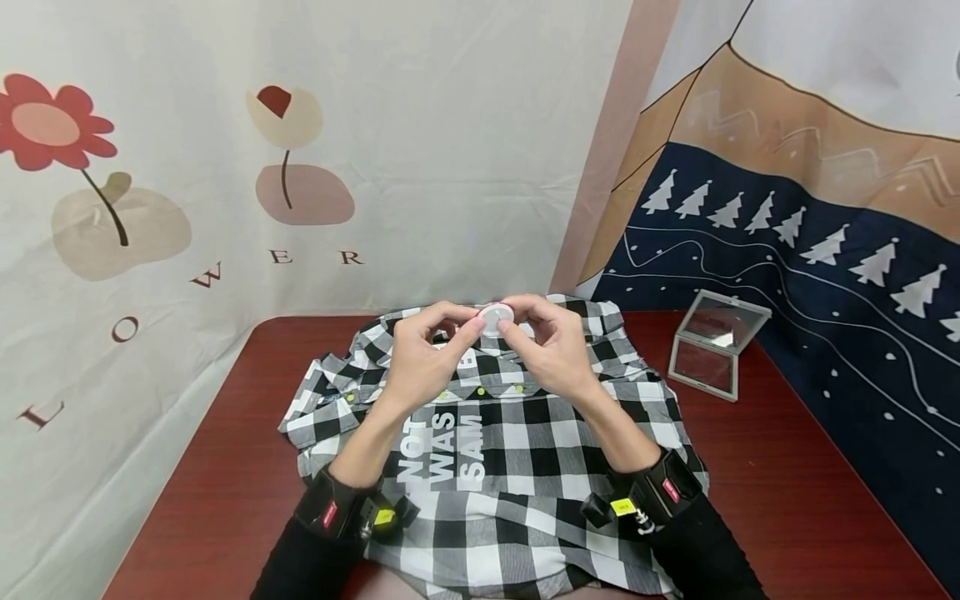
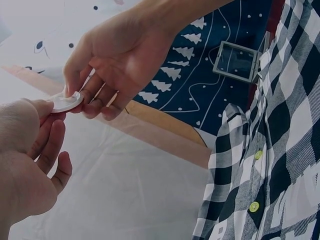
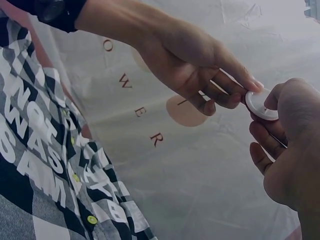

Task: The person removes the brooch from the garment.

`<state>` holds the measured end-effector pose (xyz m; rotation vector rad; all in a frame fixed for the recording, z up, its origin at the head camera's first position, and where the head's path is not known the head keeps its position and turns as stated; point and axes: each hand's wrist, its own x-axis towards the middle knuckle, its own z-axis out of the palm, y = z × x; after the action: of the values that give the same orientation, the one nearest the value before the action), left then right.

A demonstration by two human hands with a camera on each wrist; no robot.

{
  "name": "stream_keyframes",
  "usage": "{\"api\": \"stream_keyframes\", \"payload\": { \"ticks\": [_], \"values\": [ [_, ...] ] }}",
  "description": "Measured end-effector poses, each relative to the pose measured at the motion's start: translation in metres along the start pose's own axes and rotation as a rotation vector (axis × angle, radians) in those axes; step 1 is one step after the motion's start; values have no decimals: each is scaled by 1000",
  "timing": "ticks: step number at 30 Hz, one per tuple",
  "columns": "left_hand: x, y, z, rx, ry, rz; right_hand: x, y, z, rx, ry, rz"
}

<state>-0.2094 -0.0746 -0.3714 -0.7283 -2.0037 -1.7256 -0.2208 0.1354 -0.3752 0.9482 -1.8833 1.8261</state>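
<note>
Both hands hold one small round white disc (image 1: 495, 315) in front of the body, raised above the shirt. My left hand (image 1: 423, 358) pinches its left edge, and my right hand (image 1: 557, 346) pinches the right edge, each thumb on the near face. A reddish underside shows on the disc (image 2: 69, 103) in the left wrist view. Beneath the hands lies a black-and-white checked shirt (image 1: 540, 437) with white lettering and yellow-green buttons (image 2: 254, 206). Its far part, around the collar, is partly hidden behind the hands.
An open, hinged square case (image 1: 703, 390) with clear or mirrored panels stands at the right of the dark red table (image 1: 780, 492). Printed cloths, one pale with flowers (image 1: 450, 150) and one dark with trees (image 1: 757, 267), hang behind the table.
</note>
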Motion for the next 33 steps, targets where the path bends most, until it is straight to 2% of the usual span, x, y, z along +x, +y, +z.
{"api": "stream_keyframes", "payload": {
  "ticks": [3,6,15,21,25,33],
  "values": [
    [1,0,-1,10,8,0,0,0,-2,3,-18,16],
    [2,-1,-2,38,19,34,1,-2,-5,29,-45,56],
    [6,-8,-10,180,21,271,4,0,-12,274,-194,188],
    [8,-9,-12,231,-22,386,4,3,-16,326,-296,244],
    [8,-9,-12,255,-39,428,4,4,-17,334,-320,272],
    [8,-11,-13,263,-56,460,4,6,-19,315,-325,310]
  ]
}}
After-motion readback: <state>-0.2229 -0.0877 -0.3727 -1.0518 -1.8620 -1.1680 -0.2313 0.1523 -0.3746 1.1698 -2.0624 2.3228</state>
